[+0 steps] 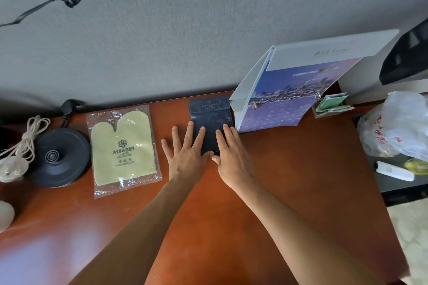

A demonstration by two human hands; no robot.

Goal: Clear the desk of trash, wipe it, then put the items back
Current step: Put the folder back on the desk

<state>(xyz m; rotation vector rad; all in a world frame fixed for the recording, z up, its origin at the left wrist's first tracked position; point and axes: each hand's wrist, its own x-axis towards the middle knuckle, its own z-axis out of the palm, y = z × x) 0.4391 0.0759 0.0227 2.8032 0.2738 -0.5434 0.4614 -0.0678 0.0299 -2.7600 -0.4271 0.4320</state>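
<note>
Single head-worn view, steeply down and forward over the desk (289,169) (wall close behind)

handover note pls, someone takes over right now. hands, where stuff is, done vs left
Left hand: flat, straight fingers on the dark blue pouch and the desk.
Right hand: flat, fingers pressing the same pouch.
Pouch lies near the back edge, beside the standing white binder. Packaged shoe-shine cloth lies flat to the left, next to the kettle base.
Done: these items appear set back on the desk.
Left: square up the pouch. Whether wiping is finished cannot be told.
</note>
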